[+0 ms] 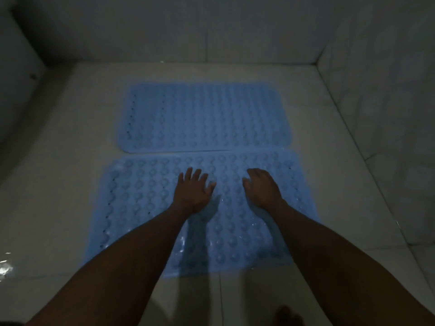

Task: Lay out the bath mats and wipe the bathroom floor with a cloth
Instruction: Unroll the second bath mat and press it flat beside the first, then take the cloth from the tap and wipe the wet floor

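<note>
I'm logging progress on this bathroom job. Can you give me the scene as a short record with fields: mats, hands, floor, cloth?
mats: two blue bath mats flat on the floor, far mat and near mat, long edges side by side, meeting or almost meeting
left hand: fingers spread, flat on the near mat
right hand: on the near mat, fingers bent downward, holding nothing
floor: pale tiles, a wet sheen at the left edge
cloth: none in view
light: dim
</note>
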